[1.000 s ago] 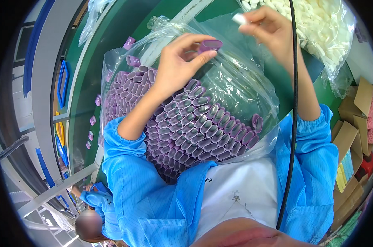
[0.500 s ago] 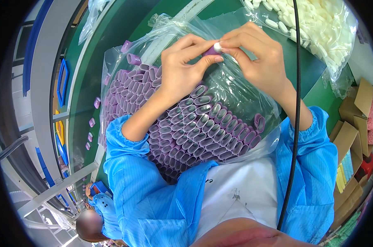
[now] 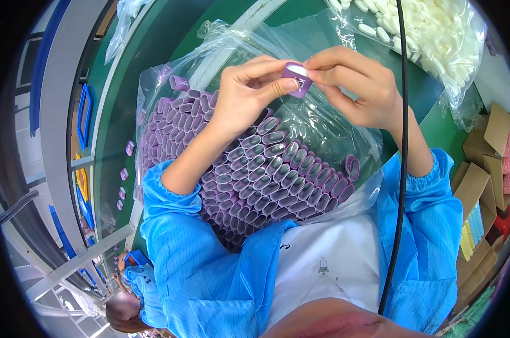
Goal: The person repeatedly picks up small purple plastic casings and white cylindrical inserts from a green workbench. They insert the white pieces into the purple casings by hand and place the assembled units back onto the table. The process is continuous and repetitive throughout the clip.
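Above the far part of a clear plastic bag, my left hand (image 3: 245, 94) pinches a small purple oval casing (image 3: 300, 84) between thumb and fingers. A white oval piece (image 3: 298, 69) shows in the casing's upper opening; how deep it sits is hidden. My right hand (image 3: 363, 84) has its fingers closed at the right end of that white piece, against the casing's rim. Beneath my hands, many purple casings (image 3: 260, 180) stand packed with their oval openings upward, on or in the bag (image 3: 317, 121).
White oval pieces (image 3: 429, 39) fill another clear bag at the far right. Loose purple casings (image 3: 124, 173) lie on the green surface (image 3: 111, 112) to the left. A black cable (image 3: 403, 141) hangs across the view. Cardboard boxes (image 3: 480, 186) stand right; another person (image 3: 142, 287) is lower left.
Both hands have come slightly nearer. The casing has turned so its broad side shows, and the white piece now lies along its opening instead of showing as a round end.
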`<state>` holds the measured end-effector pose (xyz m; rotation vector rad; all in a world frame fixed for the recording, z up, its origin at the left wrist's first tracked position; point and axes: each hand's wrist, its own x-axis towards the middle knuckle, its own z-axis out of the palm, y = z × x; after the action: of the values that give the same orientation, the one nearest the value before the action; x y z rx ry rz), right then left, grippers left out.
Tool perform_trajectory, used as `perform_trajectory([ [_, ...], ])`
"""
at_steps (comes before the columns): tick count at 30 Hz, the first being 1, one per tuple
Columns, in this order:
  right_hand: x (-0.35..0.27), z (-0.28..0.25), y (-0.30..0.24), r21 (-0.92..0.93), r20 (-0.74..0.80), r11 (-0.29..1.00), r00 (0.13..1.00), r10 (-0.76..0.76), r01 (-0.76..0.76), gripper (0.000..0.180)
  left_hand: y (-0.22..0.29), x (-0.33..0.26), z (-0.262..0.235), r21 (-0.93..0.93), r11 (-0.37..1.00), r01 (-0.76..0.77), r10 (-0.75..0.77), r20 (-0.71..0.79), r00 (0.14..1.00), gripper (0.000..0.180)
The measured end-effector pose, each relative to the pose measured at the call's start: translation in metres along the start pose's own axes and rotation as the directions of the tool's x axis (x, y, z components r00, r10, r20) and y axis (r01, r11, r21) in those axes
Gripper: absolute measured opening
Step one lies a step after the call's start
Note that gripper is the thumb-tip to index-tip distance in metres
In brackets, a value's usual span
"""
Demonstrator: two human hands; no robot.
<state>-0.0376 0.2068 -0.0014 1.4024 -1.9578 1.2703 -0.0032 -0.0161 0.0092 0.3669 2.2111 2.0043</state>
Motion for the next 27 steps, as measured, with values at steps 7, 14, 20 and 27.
perform_trajectory([
  [7, -0.009, -0.014, 0.026, 0.043, -0.235, 0.925, 0.896, 0.378, -0.378, 0.023, 0.014, 0.037, -0.066, 0.397, 0.915, -0.072, 0.157, -0.185, 0.970, 0.022],
  [14, -0.039, -0.047, 0.107, -0.642, -0.089, 0.649, 0.880, 0.466, -0.408, 0.019, -0.039, 0.067, -0.267, 0.863, 0.422, 0.276, -0.190, -0.214, 0.958, 0.043],
  [20, -0.049, -0.048, 0.112, -0.660, -0.026, 0.643, 0.867, 0.497, -0.388, 0.012, -0.010, 0.042, -0.191, 0.926, 0.254, 0.280, 0.449, -0.369, 0.813, 0.041],
  [27, -0.039, -0.040, 0.108, -0.633, -0.079, 0.673, 0.897, 0.436, -0.383, 0.012, 0.012, -0.028, -0.131, 0.821, -0.104, 0.561, -0.081, -0.569, 0.818, 0.053],
])
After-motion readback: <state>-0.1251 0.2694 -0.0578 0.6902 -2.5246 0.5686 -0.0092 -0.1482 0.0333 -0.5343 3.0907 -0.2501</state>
